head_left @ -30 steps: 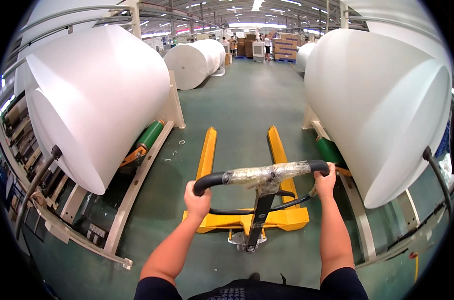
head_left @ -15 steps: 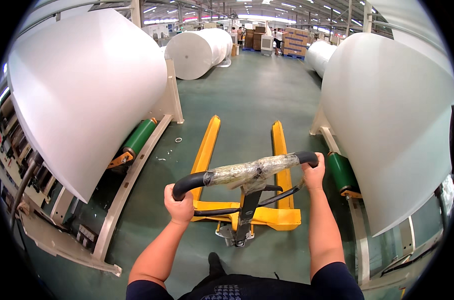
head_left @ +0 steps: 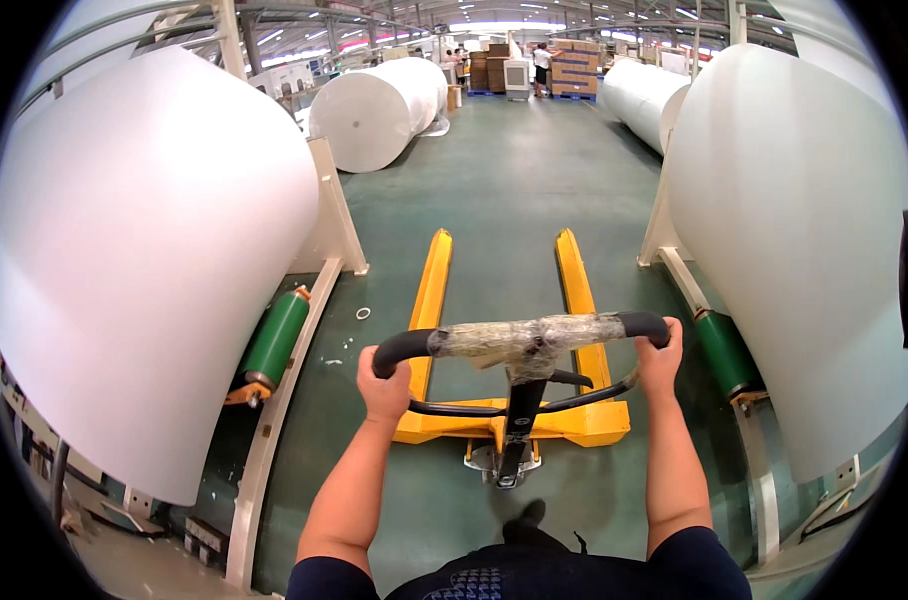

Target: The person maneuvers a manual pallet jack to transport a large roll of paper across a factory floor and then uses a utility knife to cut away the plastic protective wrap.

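Observation:
Both my hands grip the black looped handle of a yellow pallet jack, its top bar wrapped in clear film. My left hand is closed round the handle's left bend, and my right hand round the right bend. Beyond the handle, the two yellow forks of the pallet jack point away from me over the green floor, carrying nothing. A small lever shows just under the bar, right of the dark shaft. One dark shoe of mine is visible behind the jack's base.
Huge white paper rolls stand close on the left and right, above beige rails and green rollers. Farther off lie another white roll and one at right. Stacked cartons and people are at the back. A small white ring lies on the floor.
The view has shifted slightly, and the forks, angled before, now point more nearly straight ahead. Handle and hands sit farther right in the picture. Both hands keep their grip.

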`<control>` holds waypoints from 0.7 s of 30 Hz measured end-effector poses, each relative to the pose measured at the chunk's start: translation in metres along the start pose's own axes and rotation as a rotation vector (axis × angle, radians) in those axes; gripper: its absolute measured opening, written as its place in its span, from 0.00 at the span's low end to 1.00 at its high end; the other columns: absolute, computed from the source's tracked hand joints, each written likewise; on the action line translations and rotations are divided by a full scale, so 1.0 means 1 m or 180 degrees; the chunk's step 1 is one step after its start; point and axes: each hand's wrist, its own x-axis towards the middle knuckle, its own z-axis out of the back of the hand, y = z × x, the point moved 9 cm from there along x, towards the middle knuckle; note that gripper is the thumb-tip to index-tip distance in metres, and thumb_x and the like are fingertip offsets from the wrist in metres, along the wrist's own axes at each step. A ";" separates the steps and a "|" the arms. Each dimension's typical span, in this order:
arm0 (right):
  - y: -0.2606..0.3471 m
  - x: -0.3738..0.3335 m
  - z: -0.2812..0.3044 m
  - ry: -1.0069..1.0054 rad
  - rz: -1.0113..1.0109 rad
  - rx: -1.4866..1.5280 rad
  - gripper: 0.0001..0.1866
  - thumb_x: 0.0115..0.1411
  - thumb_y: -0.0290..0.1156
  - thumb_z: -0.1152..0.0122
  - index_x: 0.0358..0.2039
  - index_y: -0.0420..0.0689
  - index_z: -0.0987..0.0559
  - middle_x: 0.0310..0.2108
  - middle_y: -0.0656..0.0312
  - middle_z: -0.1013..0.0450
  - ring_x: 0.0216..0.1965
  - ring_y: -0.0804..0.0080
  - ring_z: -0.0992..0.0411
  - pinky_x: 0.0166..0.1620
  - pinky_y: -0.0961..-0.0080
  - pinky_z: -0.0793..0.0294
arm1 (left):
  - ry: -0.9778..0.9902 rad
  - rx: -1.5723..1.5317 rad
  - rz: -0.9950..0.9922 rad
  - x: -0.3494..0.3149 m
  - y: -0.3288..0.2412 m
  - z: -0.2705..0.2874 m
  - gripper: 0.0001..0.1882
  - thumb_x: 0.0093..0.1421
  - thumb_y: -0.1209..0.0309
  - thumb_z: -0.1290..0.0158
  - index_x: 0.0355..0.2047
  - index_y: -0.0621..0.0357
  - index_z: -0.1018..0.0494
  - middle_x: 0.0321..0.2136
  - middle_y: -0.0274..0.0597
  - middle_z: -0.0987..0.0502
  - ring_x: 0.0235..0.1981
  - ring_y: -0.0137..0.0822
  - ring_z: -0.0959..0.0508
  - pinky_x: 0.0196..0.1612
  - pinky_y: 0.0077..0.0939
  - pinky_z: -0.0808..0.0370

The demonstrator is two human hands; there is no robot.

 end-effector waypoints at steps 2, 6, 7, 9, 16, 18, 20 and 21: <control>-0.005 0.006 -0.021 -0.0088 -0.0189 0.0029 0.12 0.41 0.18 0.46 0.28 0.43 0.35 0.22 0.71 0.42 0.25 0.85 0.43 0.29 0.87 0.40 | 0.0074 -0.0188 0.0244 0.029 0.028 -0.010 0.08 0.42 0.79 0.50 0.25 0.60 0.36 0.17 0.32 0.36 0.20 0.23 0.36 0.24 0.18 0.35; -0.022 0.035 -0.051 -0.0097 -0.0033 0.0022 0.12 0.44 0.20 0.42 0.28 0.43 0.35 0.22 0.70 0.40 0.24 0.84 0.42 0.30 0.86 0.39 | 0.0127 -0.0535 0.0540 0.070 0.032 -0.039 0.08 0.41 0.80 0.51 0.24 0.59 0.35 0.16 0.31 0.34 0.14 0.23 0.34 0.18 0.18 0.34; -0.025 0.039 -0.060 -0.0031 -0.0107 0.0081 0.12 0.44 0.20 0.43 0.28 0.43 0.35 0.22 0.70 0.40 0.25 0.85 0.42 0.30 0.86 0.39 | 0.0130 -0.0523 0.0530 0.080 0.037 -0.044 0.08 0.41 0.80 0.51 0.24 0.59 0.35 0.16 0.31 0.34 0.14 0.23 0.34 0.18 0.18 0.34; -0.051 0.051 -0.078 0.0118 -0.0254 0.0417 0.11 0.45 0.20 0.43 0.28 0.42 0.34 0.22 0.70 0.39 0.23 0.86 0.40 0.27 0.86 0.38 | 0.0308 -0.0703 0.0822 0.094 0.056 -0.059 0.07 0.42 0.80 0.51 0.23 0.58 0.35 0.15 0.32 0.34 0.14 0.23 0.33 0.17 0.17 0.33; -0.116 0.068 -0.123 0.0480 -0.1102 0.1144 0.14 0.46 0.19 0.44 0.34 0.39 0.32 0.21 0.69 0.36 0.18 0.84 0.37 0.20 0.87 0.35 | 0.0500 -0.1143 0.1225 0.121 0.101 -0.098 0.04 0.45 0.79 0.50 0.19 0.59 0.35 0.12 0.33 0.34 0.12 0.24 0.34 0.17 0.18 0.33; -0.119 0.077 -0.127 0.0476 -0.1120 0.1202 0.14 0.45 0.19 0.44 0.34 0.39 0.32 0.20 0.69 0.36 0.18 0.85 0.36 0.21 0.87 0.34 | 0.0555 -0.1100 0.1269 0.128 0.107 -0.108 0.05 0.46 0.78 0.50 0.18 0.60 0.35 0.11 0.34 0.34 0.11 0.25 0.34 0.16 0.18 0.33; -0.120 0.084 -0.132 0.0297 -0.1094 0.1113 0.07 0.47 0.20 0.46 0.28 0.42 0.33 0.20 0.68 0.37 0.17 0.83 0.37 0.21 0.86 0.35 | 0.0541 -0.0953 0.1214 0.138 0.111 -0.115 0.05 0.47 0.77 0.50 0.17 0.60 0.35 0.10 0.35 0.34 0.10 0.26 0.34 0.16 0.19 0.34; -0.127 0.092 -0.134 0.0273 -0.1012 0.1117 0.08 0.47 0.20 0.46 0.28 0.42 0.33 0.20 0.68 0.37 0.18 0.83 0.37 0.21 0.86 0.35 | 0.0493 -0.0813 0.1165 0.144 0.113 -0.120 0.06 0.47 0.75 0.50 0.16 0.60 0.35 0.10 0.36 0.34 0.09 0.28 0.35 0.16 0.20 0.35</control>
